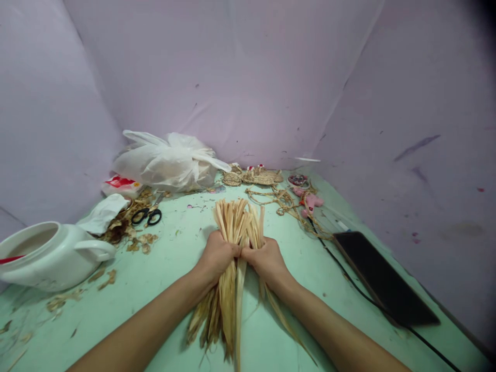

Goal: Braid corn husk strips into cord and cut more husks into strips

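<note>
A thick bundle of dry, straw-coloured strips (228, 305) stands out in the middle of the green tabletop, its cut ends up and its loose ends trailing toward me. My left hand (218, 254) is closed around the larger part of the bundle. Beside it, my right hand (266, 260) grips a smaller group of the same strips, some of them hanging down to the right. The two thumbs meet at the front of the strips. My other fingers are mostly hidden behind the material.
White pot (58, 263) at left; black scissors (147, 216) by dry scraps (120, 223). White plastic bag (170, 163), woven pieces (259, 176) at the back wall. Braided cord (284, 200), pink item (311, 201), dark phone-like device (382, 274) and black cable (349, 279) at right.
</note>
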A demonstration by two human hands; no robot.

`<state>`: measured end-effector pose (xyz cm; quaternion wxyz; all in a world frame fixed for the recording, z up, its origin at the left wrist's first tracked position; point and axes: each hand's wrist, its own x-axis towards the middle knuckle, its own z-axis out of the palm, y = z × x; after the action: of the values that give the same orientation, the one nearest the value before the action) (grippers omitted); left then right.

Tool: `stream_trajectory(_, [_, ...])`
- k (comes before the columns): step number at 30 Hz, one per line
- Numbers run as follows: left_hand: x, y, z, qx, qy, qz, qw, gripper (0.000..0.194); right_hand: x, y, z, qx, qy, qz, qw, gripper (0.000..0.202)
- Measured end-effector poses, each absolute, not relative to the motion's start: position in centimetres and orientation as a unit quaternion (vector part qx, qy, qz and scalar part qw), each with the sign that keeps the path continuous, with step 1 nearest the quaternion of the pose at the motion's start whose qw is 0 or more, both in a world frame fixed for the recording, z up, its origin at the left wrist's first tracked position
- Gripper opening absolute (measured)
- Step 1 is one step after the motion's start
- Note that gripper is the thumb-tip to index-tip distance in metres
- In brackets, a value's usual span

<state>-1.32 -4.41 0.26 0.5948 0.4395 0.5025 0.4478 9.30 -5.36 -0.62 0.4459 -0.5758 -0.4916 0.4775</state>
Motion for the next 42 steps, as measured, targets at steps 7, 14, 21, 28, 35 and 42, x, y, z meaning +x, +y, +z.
stream_trajectory(7, [-1.4, -4.3, 0.0, 0.446, 0.526, 0.451, 0.567, 0.023, 9.4, -5.4, -0.6, -0.588, -0.492, 0.457, 0.451, 0.005])
stream_trajectory(14, [-1.7, -4.3, 0.7, 0.410, 0.511, 0.437, 0.616, 0.022, 9.6, -5.6, 0.2, -0.543, -0.420, 0.558, 0.467, 0.004])
stream_trajectory(21, [-1.8, -4.3, 0.6, 0.406, 0.502, 0.437, 0.627, 0.017, 10.1, -5.3, -0.4, -0.541, -0.406, 0.583, 0.450, 0.003])
stream_trajectory(28, [-2.0, -4.1, 0.2, 0.415, 0.495, 0.435, 0.628, 0.017, 10.2, -5.3, -0.6, -0.523, -0.401, 0.603, 0.449, 0.011])
stream_trajectory(35, [-1.9, -4.1, 0.5, 0.405, 0.481, 0.443, 0.639, 0.022, 10.4, -5.3, -0.1, -0.464, -0.361, 0.658, 0.470, 0.015])
stream_trajectory(42, [-2.3, -3.6, 0.4, 0.348, 0.501, 0.456, 0.648, 0.014, 11.0, -5.1, 0.1, -0.371, -0.361, 0.739, 0.432, 0.024])
